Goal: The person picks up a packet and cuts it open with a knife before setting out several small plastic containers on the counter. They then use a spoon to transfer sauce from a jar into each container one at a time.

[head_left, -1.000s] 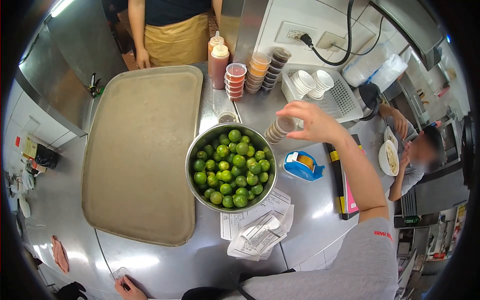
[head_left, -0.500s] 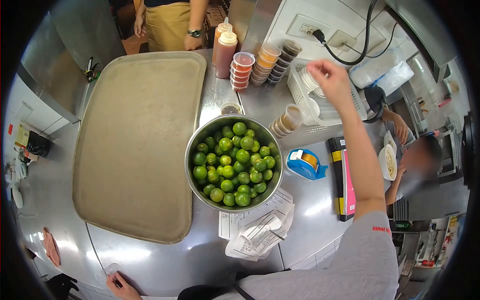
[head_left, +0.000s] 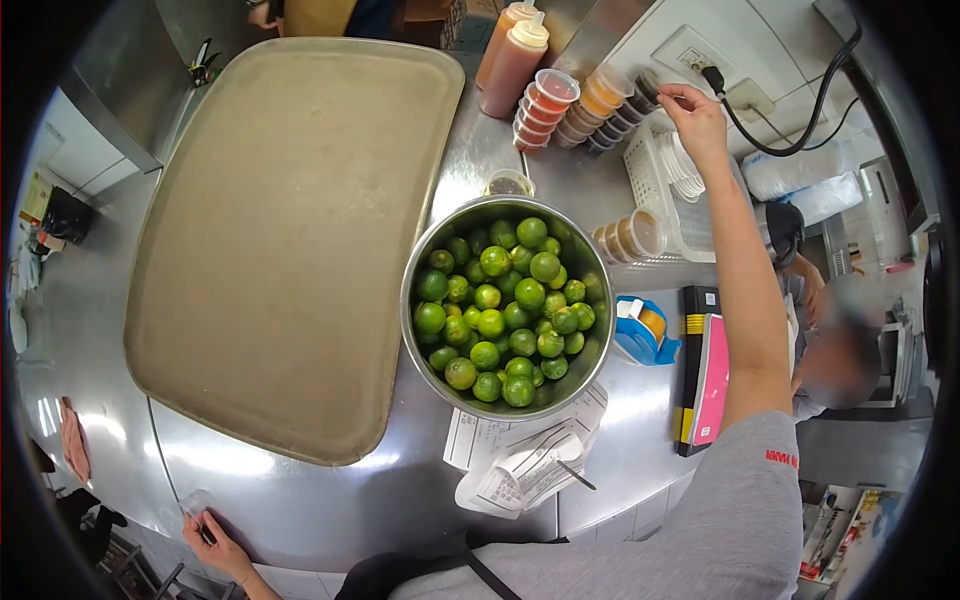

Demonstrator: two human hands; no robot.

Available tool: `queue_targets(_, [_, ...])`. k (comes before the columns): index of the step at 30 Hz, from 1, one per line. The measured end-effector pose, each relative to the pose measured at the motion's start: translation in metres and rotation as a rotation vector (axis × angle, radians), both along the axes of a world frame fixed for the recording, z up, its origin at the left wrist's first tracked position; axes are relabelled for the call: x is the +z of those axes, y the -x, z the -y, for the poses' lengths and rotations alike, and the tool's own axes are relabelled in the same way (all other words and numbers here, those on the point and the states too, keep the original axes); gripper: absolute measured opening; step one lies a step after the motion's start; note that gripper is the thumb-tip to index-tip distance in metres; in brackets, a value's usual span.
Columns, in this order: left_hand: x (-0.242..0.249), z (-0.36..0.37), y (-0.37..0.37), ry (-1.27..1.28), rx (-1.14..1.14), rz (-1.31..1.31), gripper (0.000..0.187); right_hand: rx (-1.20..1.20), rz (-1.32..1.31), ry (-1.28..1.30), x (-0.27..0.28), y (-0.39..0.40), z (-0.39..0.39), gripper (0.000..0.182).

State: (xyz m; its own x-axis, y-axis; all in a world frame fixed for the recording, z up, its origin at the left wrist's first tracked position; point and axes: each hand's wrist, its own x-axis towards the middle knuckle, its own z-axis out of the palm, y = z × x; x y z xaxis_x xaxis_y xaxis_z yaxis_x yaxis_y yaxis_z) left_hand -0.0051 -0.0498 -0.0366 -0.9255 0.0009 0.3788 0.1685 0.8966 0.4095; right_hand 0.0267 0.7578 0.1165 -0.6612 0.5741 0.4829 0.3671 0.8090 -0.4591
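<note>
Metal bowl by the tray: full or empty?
Bowl is well filled, not brimming: green citrus fruits pile over its bottom, with bare inner wall showing above them.

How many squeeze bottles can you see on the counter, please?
2. The pinkish-red bottle stands between the tray and the stack of red-filled cups. The orange bottle is right behind it, partly hidden. No others show there.
</note>
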Motion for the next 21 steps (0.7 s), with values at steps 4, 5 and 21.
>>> queue_targets(4, [0.002, -0.001, 0.0, -0.064, 0.019, 0.054, 0.025, 0.043, -0.014, -0.51, 0.007, -0.007, 0.007, 0.03])
queue_targets(5, [0.002, -0.004, 0.0, -0.073, 0.027, 0.043, 0.024, 0.013, -0.013, -0.383, 0.012, -0.013, 0.019, 0.036])
queue_targets(21, [0.001, -0.001, 0.002, -0.06, 0.032, 0.019, 0.013, 0.254, 0.45, -0.606, -0.037, -0.065, 0.134, 0.05])
